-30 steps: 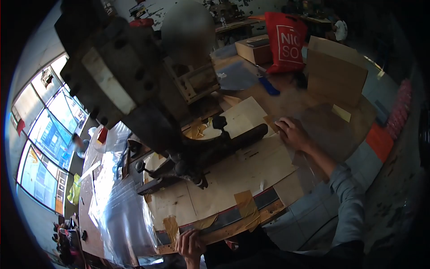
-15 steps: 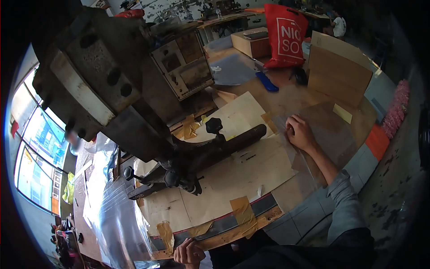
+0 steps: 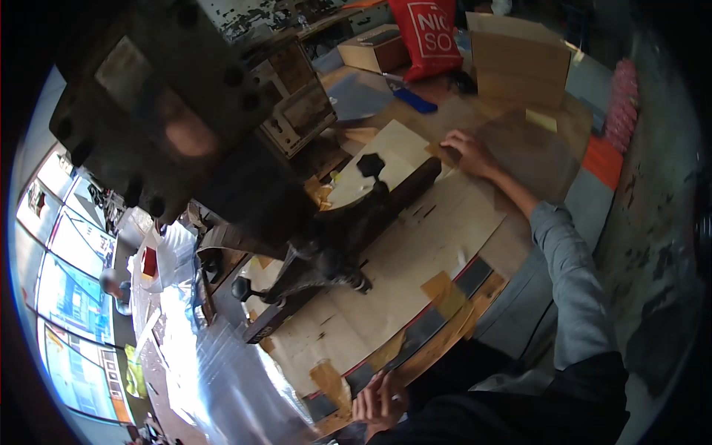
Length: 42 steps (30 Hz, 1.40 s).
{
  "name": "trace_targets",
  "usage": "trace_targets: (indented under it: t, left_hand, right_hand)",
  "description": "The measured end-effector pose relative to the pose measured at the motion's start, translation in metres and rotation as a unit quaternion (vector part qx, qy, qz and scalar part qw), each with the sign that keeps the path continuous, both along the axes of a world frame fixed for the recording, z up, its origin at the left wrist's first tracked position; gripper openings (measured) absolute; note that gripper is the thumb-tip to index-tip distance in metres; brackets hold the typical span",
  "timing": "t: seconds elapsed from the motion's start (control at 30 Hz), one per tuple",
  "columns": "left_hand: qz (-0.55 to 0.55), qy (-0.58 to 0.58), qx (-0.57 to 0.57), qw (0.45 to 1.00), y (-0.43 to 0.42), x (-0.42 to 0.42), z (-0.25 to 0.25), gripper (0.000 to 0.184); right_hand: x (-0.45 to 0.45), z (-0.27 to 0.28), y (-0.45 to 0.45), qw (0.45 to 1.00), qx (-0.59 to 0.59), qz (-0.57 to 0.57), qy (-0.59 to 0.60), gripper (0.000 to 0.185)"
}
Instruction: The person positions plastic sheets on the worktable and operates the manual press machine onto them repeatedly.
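Note:
My left hand (image 3: 380, 400) is at the front edge of the board, beside a strip of brown tape (image 3: 330, 382). Its fingers are curled together, and what they close on is hidden. Over at the board's far right, my right hand (image 3: 469, 153) has its fingers partly stretched out beside another bit of brown tape and the end of a dark metal bar (image 3: 404, 196). Pale sheets (image 3: 400, 274) lie taped on the board beneath that bar. A black knob (image 3: 371, 165) stands up from the metal frame. The large dark machine head (image 3: 178, 111) hangs above at left.
A red bag (image 3: 426, 37), an open cardboard box (image 3: 519, 63) and a blue-handled tool (image 3: 415, 100) are at the back. Shiny clear plastic (image 3: 237, 386) covers the left side. Pink wrapped material (image 3: 621, 107) lies at the right edge. A blurred person (image 3: 115, 285) appears far left.
The view has turned, so the scene is shifted and tilted. My right hand has uncurled from a closed shape and is back beside the tape. My left hand remains at the front edge.

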<state>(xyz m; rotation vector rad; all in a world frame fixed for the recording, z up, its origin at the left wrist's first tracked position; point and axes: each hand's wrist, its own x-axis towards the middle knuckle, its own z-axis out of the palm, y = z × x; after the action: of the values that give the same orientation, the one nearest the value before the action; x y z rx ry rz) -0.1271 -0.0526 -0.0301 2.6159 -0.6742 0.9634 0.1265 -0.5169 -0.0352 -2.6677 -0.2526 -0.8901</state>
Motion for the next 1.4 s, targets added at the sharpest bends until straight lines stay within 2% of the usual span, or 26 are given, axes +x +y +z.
trace_targets:
  t: [0.1,0.23,0.33,0.43,0.57,0.63,0.73,0.8,0.87,0.93,1.0,1.07,1.13,1.2,1.27,1.33,1.4]
  left_hand:
    - [-0.015,0.014,-0.010,1.000,0.011,-0.001,0.000,0.012]
    - [-0.013,-0.002,-0.012,1.000,0.012,-0.001,-0.004,0.014]
    - [0.004,-0.016,0.009,1.000,0.010,-0.002,-0.003,0.013]
    - [0.026,-0.051,0.021,0.998,0.006,-0.002,-0.006,0.011]
    - [0.068,-0.078,0.003,0.995,-0.004,-0.002,-0.011,0.009]
    - [0.100,-0.073,-0.012,0.992,-0.011,-0.002,-0.009,0.008]
    - [0.086,-0.071,-0.035,0.993,-0.012,0.001,-0.007,0.006]
    - [0.080,-0.061,-0.031,0.994,-0.012,0.001,-0.007,0.003]
    - [0.074,-0.051,-0.030,0.995,-0.013,0.001,-0.004,0.002]
    - [0.063,-0.028,-0.043,0.997,-0.015,0.001,-0.001,0.005]
    - [0.038,-0.013,-0.066,0.997,-0.022,0.001,0.006,0.007]
    - [0.000,0.004,-0.089,0.996,-0.032,0.001,0.009,0.014]
    - [-0.066,0.015,-0.099,0.993,-0.048,-0.001,0.015,0.018]
    - [-0.130,0.023,-0.107,0.985,-0.066,0.000,0.024,0.020]
    - [-0.180,0.042,-0.092,0.979,-0.079,-0.005,0.022,0.022]
    - [-0.196,0.056,-0.078,0.976,-0.087,-0.012,0.017,0.022]
    - [-0.224,0.068,-0.064,0.970,-0.087,-0.015,0.009,0.026]
  right_hand:
    - [-0.003,0.008,0.011,0.997,0.038,0.011,-0.063,0.023]
    - [-0.005,0.010,0.014,0.996,0.078,-0.031,-0.038,0.022]
    - [-0.004,0.011,0.012,0.997,0.066,-0.021,-0.036,0.028]
    - [-0.010,0.021,0.016,0.996,0.029,-0.076,-0.030,0.021]
    - [0.002,-0.008,-0.017,0.988,0.010,-0.083,-0.130,0.010]
    - [-0.002,0.007,-0.016,0.974,0.006,-0.126,-0.187,0.010]
    - [-0.005,0.043,-0.063,0.971,0.171,-0.065,-0.153,0.011]
    - [-0.033,0.097,-0.080,0.961,0.212,-0.146,-0.105,0.012]
    - [-0.045,0.139,-0.107,0.917,0.377,-0.072,-0.107,0.014]
    - [-0.054,0.170,-0.152,0.928,0.364,-0.050,-0.062,0.018]
    - [-0.054,0.194,-0.182,0.975,0.174,-0.052,-0.130,0.019]
    - [-0.074,0.229,-0.169,0.900,0.355,-0.046,-0.250,0.017]
    - [-0.077,0.248,-0.186,0.906,0.353,-0.055,-0.229,0.014]
    - [-0.103,0.273,-0.184,0.887,0.205,-0.131,-0.392,0.013]
    - [-0.106,0.300,-0.268,0.741,0.360,-0.004,-0.567,0.015]
    - [-0.125,0.328,-0.288,0.680,0.289,0.020,-0.674,0.013]
    - [-0.148,0.358,-0.201,0.718,0.250,0.026,-0.649,0.008]
